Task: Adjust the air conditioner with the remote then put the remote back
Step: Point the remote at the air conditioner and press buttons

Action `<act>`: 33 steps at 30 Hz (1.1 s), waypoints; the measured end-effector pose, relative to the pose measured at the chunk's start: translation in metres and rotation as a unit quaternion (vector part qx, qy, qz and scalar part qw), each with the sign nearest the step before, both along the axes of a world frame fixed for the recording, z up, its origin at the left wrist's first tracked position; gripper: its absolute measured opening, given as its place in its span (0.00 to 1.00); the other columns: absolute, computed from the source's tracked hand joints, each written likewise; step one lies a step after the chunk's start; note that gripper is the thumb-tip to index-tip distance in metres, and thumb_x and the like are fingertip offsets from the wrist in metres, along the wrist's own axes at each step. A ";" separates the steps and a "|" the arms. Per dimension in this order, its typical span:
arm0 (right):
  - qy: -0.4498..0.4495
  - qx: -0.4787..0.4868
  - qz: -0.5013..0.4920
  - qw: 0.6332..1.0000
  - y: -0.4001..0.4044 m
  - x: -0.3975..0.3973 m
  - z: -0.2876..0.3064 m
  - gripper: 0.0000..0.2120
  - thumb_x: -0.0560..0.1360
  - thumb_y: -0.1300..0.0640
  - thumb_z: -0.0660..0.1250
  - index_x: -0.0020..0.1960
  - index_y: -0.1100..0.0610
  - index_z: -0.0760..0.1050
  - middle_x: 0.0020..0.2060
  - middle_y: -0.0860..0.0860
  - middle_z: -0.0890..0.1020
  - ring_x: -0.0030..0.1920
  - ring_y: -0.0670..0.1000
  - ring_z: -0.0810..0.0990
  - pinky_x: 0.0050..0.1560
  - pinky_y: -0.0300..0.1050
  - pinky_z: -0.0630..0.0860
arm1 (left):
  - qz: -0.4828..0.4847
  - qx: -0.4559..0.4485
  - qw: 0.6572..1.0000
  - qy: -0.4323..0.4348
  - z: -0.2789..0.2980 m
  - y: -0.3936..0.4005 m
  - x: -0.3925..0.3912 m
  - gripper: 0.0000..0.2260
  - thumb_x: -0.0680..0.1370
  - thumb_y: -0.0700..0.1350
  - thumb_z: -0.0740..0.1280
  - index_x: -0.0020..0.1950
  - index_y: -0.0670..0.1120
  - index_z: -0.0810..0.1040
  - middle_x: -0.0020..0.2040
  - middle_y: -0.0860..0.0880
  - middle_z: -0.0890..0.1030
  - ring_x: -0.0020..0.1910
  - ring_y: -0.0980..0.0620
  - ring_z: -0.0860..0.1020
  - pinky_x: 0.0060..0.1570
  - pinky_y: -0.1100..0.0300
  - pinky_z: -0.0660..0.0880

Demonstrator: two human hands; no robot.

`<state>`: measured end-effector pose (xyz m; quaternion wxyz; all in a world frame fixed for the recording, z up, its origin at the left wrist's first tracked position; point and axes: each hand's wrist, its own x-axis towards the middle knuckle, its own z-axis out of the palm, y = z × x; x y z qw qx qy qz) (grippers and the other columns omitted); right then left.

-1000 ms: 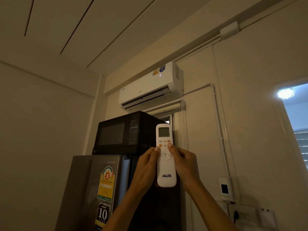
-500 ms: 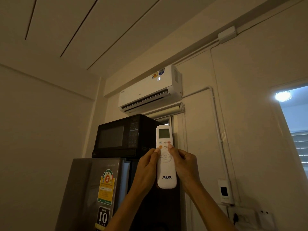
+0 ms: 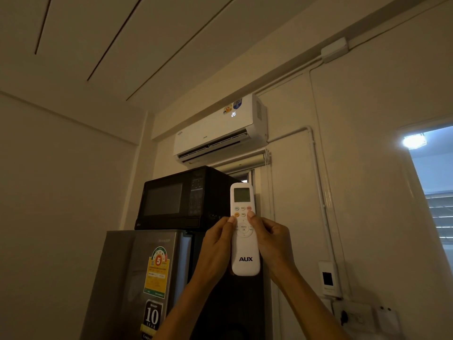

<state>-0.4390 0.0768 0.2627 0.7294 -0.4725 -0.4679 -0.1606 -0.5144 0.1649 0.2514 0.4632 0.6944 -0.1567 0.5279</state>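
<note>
High on the far wall, a white air conditioner [image 3: 220, 131] hangs just under the ceiling, its front lit with the number 26. Below it a black microwave [image 3: 181, 200] sits on top of a grey fridge [image 3: 137, 278] with stickers on its door. Someone stands before them with both arms raised, holding a white remote [image 3: 245, 251] upright between two hands — the screen end up, the AUX mark near the bottom. The left hand [image 3: 215, 251] wraps the remote's left edge, thumb resting on the button area; the right hand [image 3: 274, 244] clasps the right edge, thumb tip set at the buttons just below the screen. Off to the right, a bright lamp [image 3: 414, 141] shows through an opening in the wall.
</note>
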 end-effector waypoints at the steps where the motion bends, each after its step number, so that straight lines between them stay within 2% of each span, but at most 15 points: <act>1: -0.002 -0.002 -0.001 1.000 0.000 -0.001 0.000 0.04 0.72 0.49 0.65 0.40 0.49 0.75 0.36 0.46 0.81 0.33 0.45 0.82 0.28 0.31 0.76 | -0.002 0.000 1.000 -0.001 0.000 0.000 -0.001 0.08 0.79 0.45 0.54 0.47 0.49 0.73 0.43 0.46 0.81 0.37 0.56 0.82 0.34 0.66 0.79; 6: -0.007 -0.011 0.000 1.000 -0.002 -0.002 -0.007 0.06 0.72 0.49 0.64 0.44 0.51 0.76 0.38 0.47 0.82 0.36 0.45 0.82 0.30 0.33 0.78 | -0.003 -0.007 1.000 0.009 -0.007 -0.001 -0.001 0.09 0.79 0.46 0.54 0.49 0.47 0.72 0.44 0.46 0.80 0.37 0.57 0.82 0.34 0.66 0.79; 9: -0.006 -0.021 -0.004 1.000 -0.004 -0.003 -0.015 0.07 0.72 0.49 0.64 0.45 0.51 0.76 0.37 0.45 0.81 0.35 0.42 0.81 0.28 0.31 0.77 | 0.003 -0.008 1.000 0.010 -0.018 -0.001 0.001 0.08 0.79 0.47 0.54 0.47 0.50 0.72 0.44 0.48 0.80 0.37 0.58 0.82 0.35 0.66 0.79; 14: 0.004 -0.042 -0.011 0.999 -0.009 -0.002 -0.038 0.05 0.73 0.49 0.64 0.42 0.49 0.77 0.36 0.43 0.81 0.31 0.39 0.82 0.27 0.29 0.75 | 0.009 -0.009 1.000 0.024 -0.041 0.000 0.007 0.09 0.79 0.47 0.54 0.49 0.49 0.73 0.45 0.47 0.81 0.42 0.54 0.82 0.41 0.61 0.80; 16: 0.007 -0.050 -0.016 0.999 -0.012 -0.001 -0.049 0.05 0.73 0.49 0.64 0.40 0.47 0.76 0.36 0.42 0.81 0.31 0.37 0.81 0.28 0.28 0.75 | 0.010 -0.009 0.999 0.035 -0.052 0.000 0.010 0.09 0.79 0.47 0.54 0.49 0.50 0.73 0.44 0.49 0.81 0.41 0.55 0.82 0.40 0.63 0.80; 18: 0.010 -0.065 -0.028 0.997 -0.014 0.001 -0.061 0.04 0.73 0.48 0.64 0.40 0.45 0.75 0.37 0.42 0.81 0.33 0.39 0.82 0.30 0.30 0.77 | 0.016 -0.005 0.999 0.049 -0.063 -0.001 0.012 0.08 0.79 0.47 0.54 0.48 0.51 0.73 0.43 0.51 0.80 0.40 0.59 0.82 0.38 0.65 0.80; 20: 0.016 -0.076 -0.035 0.996 -0.016 0.004 -0.073 0.05 0.73 0.49 0.63 0.39 0.44 0.75 0.37 0.41 0.80 0.34 0.39 0.81 0.30 0.29 0.77 | 0.019 -0.004 0.998 0.065 -0.075 -0.001 0.015 0.08 0.79 0.47 0.54 0.49 0.49 0.72 0.44 0.52 0.80 0.40 0.60 0.82 0.37 0.66 0.80; 23: 0.029 -0.089 -0.044 0.995 -0.021 0.008 -0.091 0.05 0.74 0.49 0.63 0.41 0.47 0.76 0.37 0.42 0.80 0.35 0.40 0.81 0.29 0.27 0.75 | 0.015 -0.004 0.996 0.084 -0.094 -0.003 0.020 0.12 0.78 0.49 0.55 0.52 0.44 0.72 0.45 0.51 0.80 0.42 0.56 0.82 0.40 0.63 0.80; 28: 0.052 -0.098 -0.052 0.992 -0.030 0.021 -0.121 0.05 0.73 0.49 0.63 0.40 0.45 0.76 0.37 0.41 0.81 0.33 0.37 0.82 0.30 0.28 0.76 | -0.001 0.003 0.994 0.107 -0.123 -0.007 0.033 0.12 0.78 0.49 0.55 0.52 0.43 0.72 0.45 0.51 0.81 0.44 0.55 0.82 0.42 0.60 0.80; 33: 0.055 -0.116 -0.074 0.989 -0.041 0.046 -0.141 0.07 0.73 0.47 0.63 0.46 0.48 0.77 0.41 0.43 0.83 0.37 0.41 0.84 0.33 0.32 0.79 | -0.012 -0.003 0.993 0.113 -0.145 -0.018 0.060 0.10 0.79 0.49 0.54 0.52 0.46 0.72 0.44 0.55 0.80 0.42 0.61 0.82 0.37 0.68 0.79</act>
